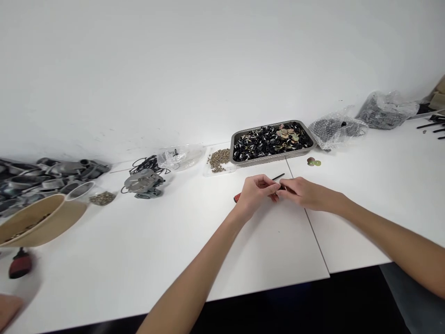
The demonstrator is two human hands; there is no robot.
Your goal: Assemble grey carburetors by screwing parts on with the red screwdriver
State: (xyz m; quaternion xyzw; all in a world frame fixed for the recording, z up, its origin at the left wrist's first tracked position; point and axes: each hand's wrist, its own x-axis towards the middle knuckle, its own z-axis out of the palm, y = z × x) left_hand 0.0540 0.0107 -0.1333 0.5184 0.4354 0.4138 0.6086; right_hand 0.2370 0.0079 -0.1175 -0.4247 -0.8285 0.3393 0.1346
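Note:
My left hand [259,192] and my right hand [299,191] meet above the white table, fingertips closed together. Between them is a small dark part [282,187], mostly covered by the fingers, so its kind is unclear. A red handle [237,198] shows at the left of my left hand, and a thin black shaft [278,176] sticks out beyond it; they line up like one screwdriver lying behind the hand. Two small greenish-yellow discs [314,162] lie just beyond my right hand. Behind the hands, a metal tray [267,160] holds black clips and some yellowish discs.
Small brass-coloured screws [219,160] lie on a clear sheet left of the tray. Plastic bags of dark parts [333,130] stand right. A grey metal assembly [144,182], tan bowl [74,215] and red-black tool [21,264] are left, near another person's hand [9,310].

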